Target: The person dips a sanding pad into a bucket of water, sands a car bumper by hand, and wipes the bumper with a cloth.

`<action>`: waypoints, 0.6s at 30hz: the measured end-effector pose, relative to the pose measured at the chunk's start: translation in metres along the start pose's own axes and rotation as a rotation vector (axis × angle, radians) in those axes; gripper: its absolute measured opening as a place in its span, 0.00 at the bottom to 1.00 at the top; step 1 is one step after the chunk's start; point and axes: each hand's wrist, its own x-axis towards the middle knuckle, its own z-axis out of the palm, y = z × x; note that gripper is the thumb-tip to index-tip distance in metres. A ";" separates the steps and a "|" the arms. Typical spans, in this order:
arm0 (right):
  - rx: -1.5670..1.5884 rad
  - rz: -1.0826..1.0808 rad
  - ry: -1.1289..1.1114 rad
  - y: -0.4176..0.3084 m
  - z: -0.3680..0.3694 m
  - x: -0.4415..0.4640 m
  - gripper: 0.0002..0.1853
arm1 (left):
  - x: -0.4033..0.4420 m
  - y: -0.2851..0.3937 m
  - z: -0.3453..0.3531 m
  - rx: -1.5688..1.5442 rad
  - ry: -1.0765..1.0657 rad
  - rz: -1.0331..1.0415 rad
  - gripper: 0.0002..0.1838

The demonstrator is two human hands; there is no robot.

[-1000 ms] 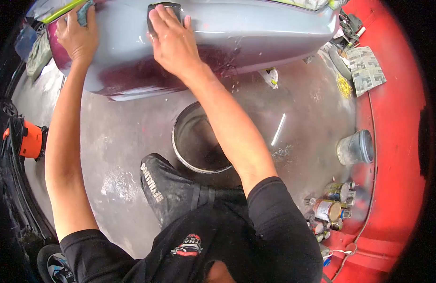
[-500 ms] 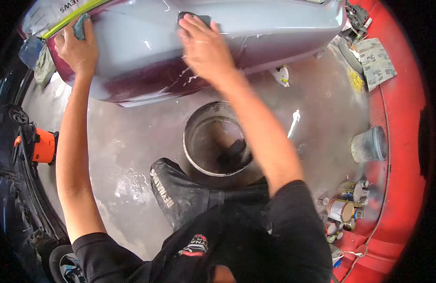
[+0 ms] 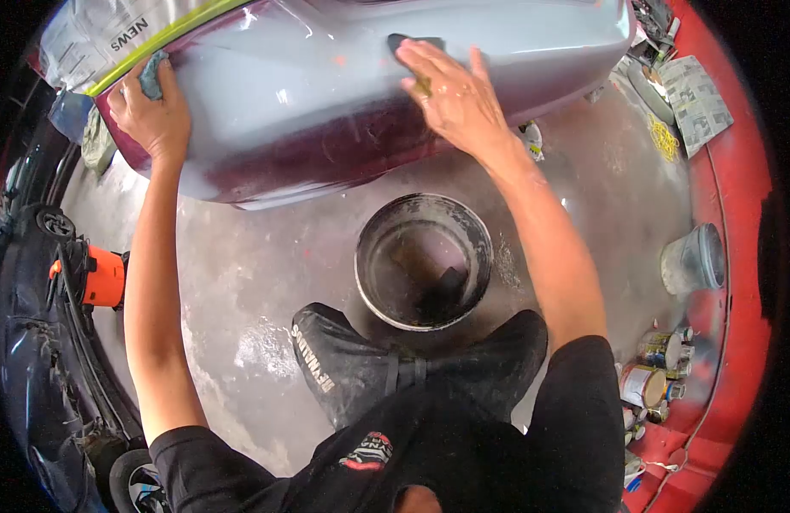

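Your right hand (image 3: 465, 104) is lying nearer the dark pad (image 3: 398, 41), fingers spread over it, hiding part; pad is resting on the grey-maroon panel (image 3: 275, 98), whose long axis is running left to right. Your left hand (image 3: 155, 115) is pinching a blue-green wad (image 3: 150, 77) by the panel's left end. Bucket (image 3: 476, 248) is standing between you and the panel.

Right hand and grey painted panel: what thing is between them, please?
A dark pad lies between the right hand and the grey painted panel; the head view shows this.
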 end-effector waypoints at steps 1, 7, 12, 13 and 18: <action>-0.080 0.016 0.068 -0.007 0.015 -0.004 0.21 | -0.002 0.000 -0.002 -0.003 0.000 -0.001 0.18; 0.047 -0.025 0.106 -0.051 0.027 0.005 0.20 | -0.001 -0.004 -0.004 0.003 -0.039 0.049 0.18; -0.276 0.075 -0.123 0.069 -0.026 -0.012 0.26 | 0.004 -0.015 -0.003 0.204 -0.045 0.215 0.17; -0.271 0.133 -0.184 0.063 -0.032 -0.009 0.24 | 0.006 -0.038 0.007 0.204 -0.108 0.244 0.21; 0.083 0.490 0.099 -0.045 -0.036 -0.008 0.16 | 0.012 -0.047 0.006 0.167 -0.040 0.311 0.22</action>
